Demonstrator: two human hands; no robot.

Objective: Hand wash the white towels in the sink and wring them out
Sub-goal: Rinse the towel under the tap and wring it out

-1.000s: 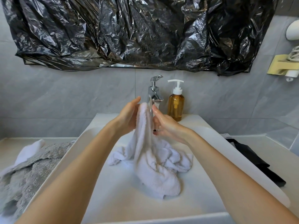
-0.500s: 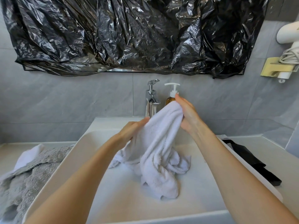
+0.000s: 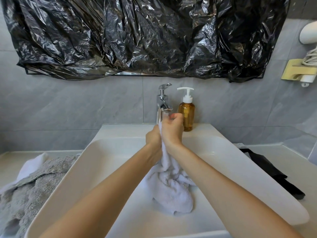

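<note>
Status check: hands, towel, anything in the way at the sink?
Left hand and right hand both grip white towel under the faucet. Towel's lower end bunched in the sink. Soap bottle close behind the hands, not touching.

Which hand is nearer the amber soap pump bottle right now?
Right. The right hand grips the white towel just in front of the amber soap pump bottle; the left hand sits farther left, behind the towel.

The faucet (image 3: 162,103) and soap bottle (image 3: 187,114) block the sink's (image 3: 103,162) back; its sides lie open.
</note>
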